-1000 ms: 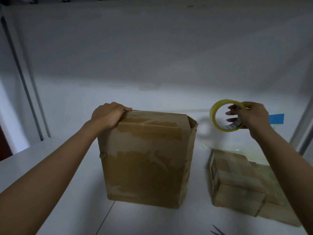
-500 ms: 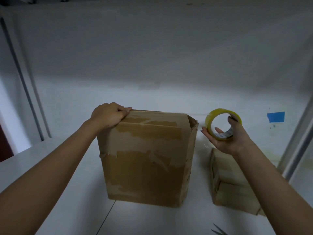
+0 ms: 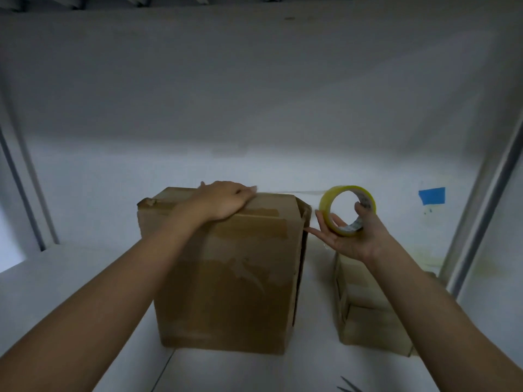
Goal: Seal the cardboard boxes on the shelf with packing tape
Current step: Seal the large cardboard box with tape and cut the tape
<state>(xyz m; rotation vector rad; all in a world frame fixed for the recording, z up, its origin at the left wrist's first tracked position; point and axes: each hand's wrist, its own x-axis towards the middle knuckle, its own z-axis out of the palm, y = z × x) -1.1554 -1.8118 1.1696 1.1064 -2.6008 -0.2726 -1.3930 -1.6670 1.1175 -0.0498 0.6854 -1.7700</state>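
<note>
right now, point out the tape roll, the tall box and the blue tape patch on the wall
tape roll point(image 3: 326, 203), head view, on the left of its yellow outer band
tall box point(image 3: 226, 292), head view, middle of its front face
blue tape patch point(image 3: 432, 195), head view, its centre

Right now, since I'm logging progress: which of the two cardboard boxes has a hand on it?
The tall upright box: the left hand rests on its top; the low box to its right has none.
</note>
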